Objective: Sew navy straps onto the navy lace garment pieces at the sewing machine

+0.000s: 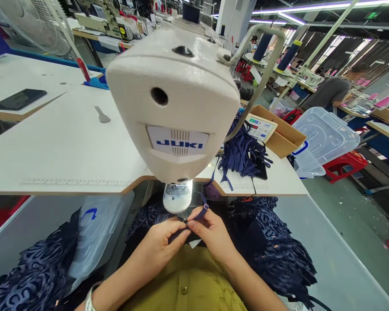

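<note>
A white sewing machine (178, 103) faces me, with its lit needle area just beyond my fingertips. My left hand (164, 239) pinches dark navy fabric beside the machine's small arm. In my right hand (210, 229) a navy strap (199, 214) with a small metal ring or slider is held between thumb and fingers. The fingertips of both hands nearly meet in front of the needle area. Dark navy lace garments (272, 250) hang at my right, and another lace pile (35, 263) lies at my left. The exact join of strap and fabric is hidden by my fingers.
A bundle of navy straps (243, 151) lies on the white table (68, 147), near a control panel (261, 128) and a cardboard box (283, 134). A phone (18, 99) rests at the left. Clear plastic bins stand at right and lower left. A person (330, 90) sits farther right.
</note>
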### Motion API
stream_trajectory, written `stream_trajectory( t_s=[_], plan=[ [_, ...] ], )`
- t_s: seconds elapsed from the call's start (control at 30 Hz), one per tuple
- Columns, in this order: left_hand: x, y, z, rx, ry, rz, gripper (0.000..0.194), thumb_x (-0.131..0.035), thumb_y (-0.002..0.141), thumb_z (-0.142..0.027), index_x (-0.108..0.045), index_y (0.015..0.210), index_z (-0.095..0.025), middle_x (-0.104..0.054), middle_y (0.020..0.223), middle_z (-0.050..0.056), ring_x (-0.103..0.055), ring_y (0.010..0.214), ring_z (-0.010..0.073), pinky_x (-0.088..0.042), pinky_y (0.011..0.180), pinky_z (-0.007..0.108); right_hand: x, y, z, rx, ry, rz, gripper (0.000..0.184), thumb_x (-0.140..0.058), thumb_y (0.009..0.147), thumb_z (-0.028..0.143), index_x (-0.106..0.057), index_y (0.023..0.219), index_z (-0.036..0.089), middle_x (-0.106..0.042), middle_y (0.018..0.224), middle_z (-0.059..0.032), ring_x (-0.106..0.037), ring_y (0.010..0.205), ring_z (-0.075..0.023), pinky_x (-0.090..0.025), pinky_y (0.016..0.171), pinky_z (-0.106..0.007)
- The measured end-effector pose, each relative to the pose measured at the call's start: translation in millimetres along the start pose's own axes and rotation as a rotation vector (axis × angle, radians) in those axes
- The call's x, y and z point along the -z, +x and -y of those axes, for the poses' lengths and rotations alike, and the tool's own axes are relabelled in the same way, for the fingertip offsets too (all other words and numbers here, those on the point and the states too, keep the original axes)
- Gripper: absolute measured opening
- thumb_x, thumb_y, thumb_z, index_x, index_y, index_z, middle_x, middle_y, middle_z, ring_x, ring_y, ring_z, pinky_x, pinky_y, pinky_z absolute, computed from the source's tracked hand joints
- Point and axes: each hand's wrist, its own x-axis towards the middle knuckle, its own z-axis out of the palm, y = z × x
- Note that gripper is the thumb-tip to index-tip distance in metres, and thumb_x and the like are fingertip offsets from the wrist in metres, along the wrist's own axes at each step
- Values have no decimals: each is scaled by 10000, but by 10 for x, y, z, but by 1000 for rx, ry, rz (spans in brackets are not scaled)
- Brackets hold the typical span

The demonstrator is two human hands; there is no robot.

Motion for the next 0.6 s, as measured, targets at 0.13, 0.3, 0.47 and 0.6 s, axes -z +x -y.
stream_trajectory(
  t_s=[0.13, 0.3, 0.47, 0.6],
  plan=[
    [-12, 5, -17, 24, 16, -38, 239, -465, 922, -386, -655, 881, -248, -667, 852, -19, -609, 776, 126, -458, 702, 219, -30, -16, -18, 80, -152, -93, 81, -694, 808, 311, -717, 828, 236, -655, 812, 9, -587, 758, -139, -444, 699, -245],
    [-39, 10, 4, 12, 26, -113, 205, -486, 914, -391, -645, 957, -269, -660, 969, -12, -616, 890, 137, -462, 797, 230, -23, -6, 6, 63, -253, -129, 117, -667, 826, 328, -728, 855, 233, -689, 804, 1, -618, 743, -151, -468, 683, -251],
    [-58, 12, 8, -15, 37, -167, 192, -514, 900, -381, -667, 920, -266, -674, 939, -11, -631, 844, 133, -478, 763, 220, -64, 4, 12, 31, -189, -162, 127, -654, 829, 319, -726, 846, 215, -712, 783, 6, -646, 739, -152, -494, 696, -244],
    [-57, -6, -5, -17, 61, -192, 208, -507, 902, -386, -651, 891, -237, -663, 869, -3, -619, 774, 135, -475, 706, 229, -59, -2, 18, 15, -134, -119, 163, -622, 855, 337, -711, 889, 205, -709, 821, -6, -645, 764, -153, -498, 712, -249]
  ],
)
